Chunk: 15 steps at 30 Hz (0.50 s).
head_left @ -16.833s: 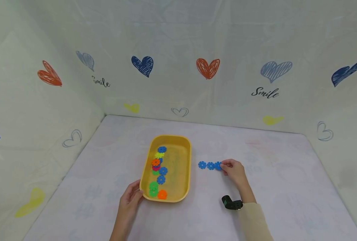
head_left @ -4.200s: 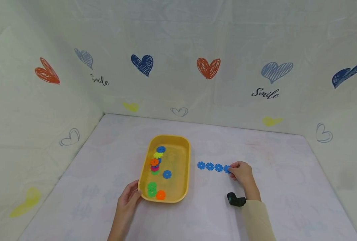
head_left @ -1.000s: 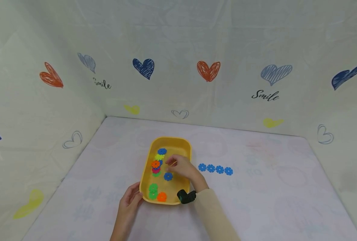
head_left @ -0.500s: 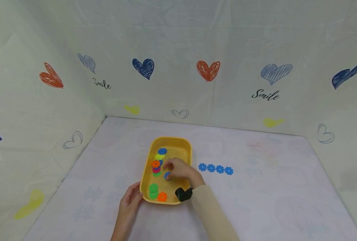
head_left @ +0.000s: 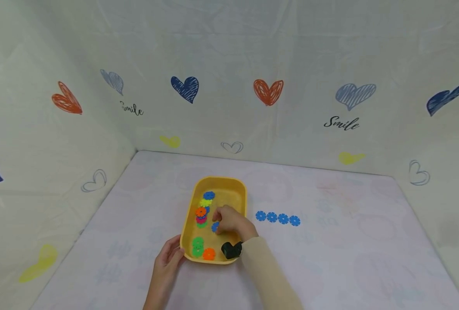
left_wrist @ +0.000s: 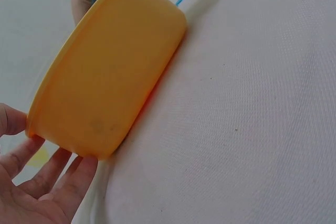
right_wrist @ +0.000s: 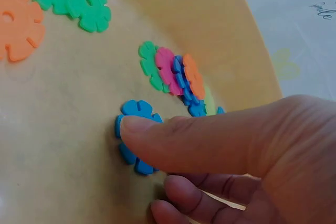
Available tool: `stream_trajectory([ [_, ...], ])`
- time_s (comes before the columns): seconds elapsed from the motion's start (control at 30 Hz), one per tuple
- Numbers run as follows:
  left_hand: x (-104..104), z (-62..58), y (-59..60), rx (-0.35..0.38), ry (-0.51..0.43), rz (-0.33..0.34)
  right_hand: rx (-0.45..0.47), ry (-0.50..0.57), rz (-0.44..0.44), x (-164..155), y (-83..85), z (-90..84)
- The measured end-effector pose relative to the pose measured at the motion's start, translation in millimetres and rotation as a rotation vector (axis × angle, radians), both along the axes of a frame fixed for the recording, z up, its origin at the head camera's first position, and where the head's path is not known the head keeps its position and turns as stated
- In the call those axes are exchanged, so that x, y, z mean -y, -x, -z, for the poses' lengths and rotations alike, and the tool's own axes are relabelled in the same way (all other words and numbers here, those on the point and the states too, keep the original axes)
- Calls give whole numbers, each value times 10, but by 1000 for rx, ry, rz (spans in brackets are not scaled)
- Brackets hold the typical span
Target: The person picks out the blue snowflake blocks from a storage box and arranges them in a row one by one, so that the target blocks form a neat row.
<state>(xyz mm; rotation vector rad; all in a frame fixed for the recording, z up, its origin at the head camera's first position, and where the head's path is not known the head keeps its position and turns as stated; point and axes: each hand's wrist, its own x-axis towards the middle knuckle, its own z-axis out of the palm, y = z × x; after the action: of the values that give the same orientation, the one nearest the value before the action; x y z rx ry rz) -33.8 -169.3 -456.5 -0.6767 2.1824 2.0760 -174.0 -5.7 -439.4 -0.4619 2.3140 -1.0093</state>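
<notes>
In the head view my left hand (head_left: 166,261) grips the near left corner of a yellow tray (head_left: 229,261). The left wrist view has its thumb at the rim and its fingers against the tray's outer wall. Inside the tray, my right hand (head_left: 232,223) has its thumb on a blue snowflake disc (right_wrist: 137,107); the index finger is hidden behind the thumb. Also in the tray are green snowflake discs (head_left: 197,247), an orange one (head_left: 209,254) and a leaning, overlapping group with a pink disc (right_wrist: 167,72). Several blue snowflake discs (head_left: 271,217) lie in a row right of the tray.
A pale cloth-covered table (head_left: 342,258) carries everything. White curtains (head_left: 229,51) printed with hearts stand behind and at the sides. A small black camera (head_left: 231,250) is strapped to my right wrist, over the tray's near right corner.
The blue row has grown by one disc since the oldest frame, and the tray has fewer blue discs. My right hand moved from the row into the tray and down onto a blue disc.
</notes>
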Motion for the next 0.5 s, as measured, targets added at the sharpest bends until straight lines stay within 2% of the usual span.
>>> stream_trajectory([
  [0.5,11,26,16,6,10,8,-48,-67,29,52,12,76],
])
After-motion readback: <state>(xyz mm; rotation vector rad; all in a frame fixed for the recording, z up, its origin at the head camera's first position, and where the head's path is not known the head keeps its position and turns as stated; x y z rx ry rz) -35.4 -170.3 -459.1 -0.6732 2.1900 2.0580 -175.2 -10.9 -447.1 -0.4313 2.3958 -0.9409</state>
